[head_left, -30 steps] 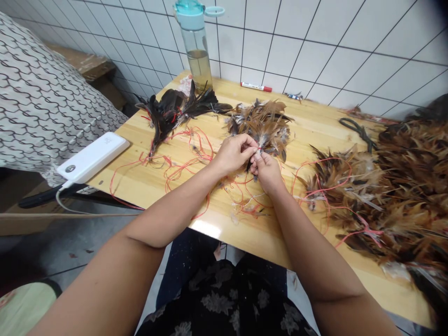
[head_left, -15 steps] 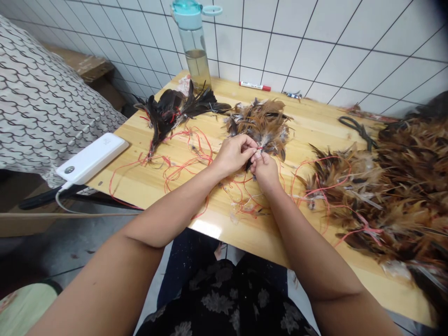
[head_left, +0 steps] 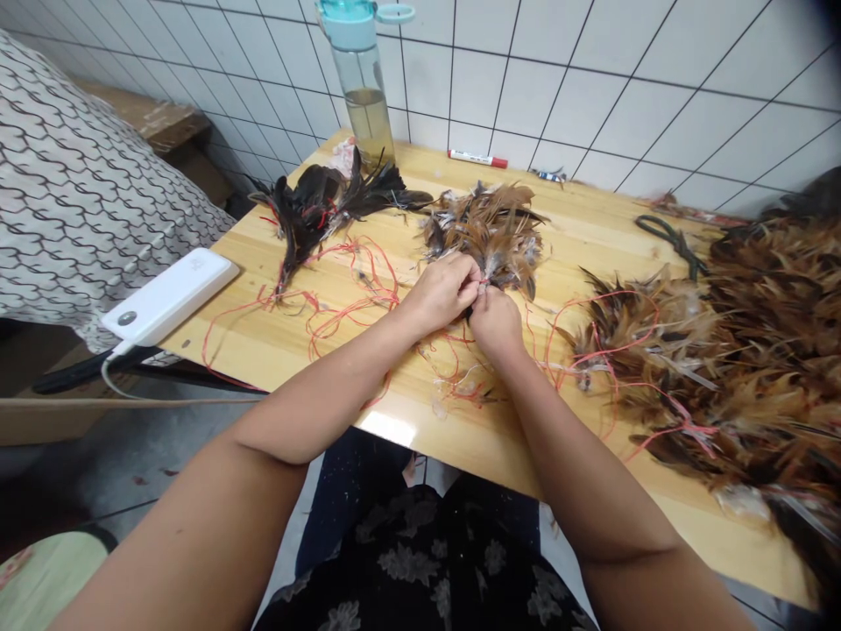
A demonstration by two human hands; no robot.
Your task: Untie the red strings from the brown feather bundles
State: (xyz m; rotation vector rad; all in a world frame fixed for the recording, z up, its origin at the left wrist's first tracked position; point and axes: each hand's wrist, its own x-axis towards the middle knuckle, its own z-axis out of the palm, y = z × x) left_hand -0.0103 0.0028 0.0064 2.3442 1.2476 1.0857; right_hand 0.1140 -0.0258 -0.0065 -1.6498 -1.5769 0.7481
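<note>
A bunch of brown feathers [head_left: 494, 230] lies on the table, its quill ends pointing toward me. My left hand [head_left: 445, 289] is closed at those quill ends, fingertips pinching red string [head_left: 484, 282] that shows in a tiny stretch there. Right beside it, my right hand [head_left: 498, 322] is curled closed on the same string, knuckles up. The two hands nearly touch, and their fingers hide most of the tied part. Loose red string [head_left: 355, 308] tangles across the tabletop left of my hands.
Black feathers [head_left: 312, 206] lie at the back left near a water bottle [head_left: 368, 109]. A large pile of brown feathers [head_left: 775, 350] covers the right side. A white power bank [head_left: 172, 294] rests at the left edge. A red-capped marker [head_left: 477, 159] lies by the tiled wall.
My fingers have curled in tighter at the quill ends, and the right hand has rolled so its knuckles face up. The feather bunch stays in place.
</note>
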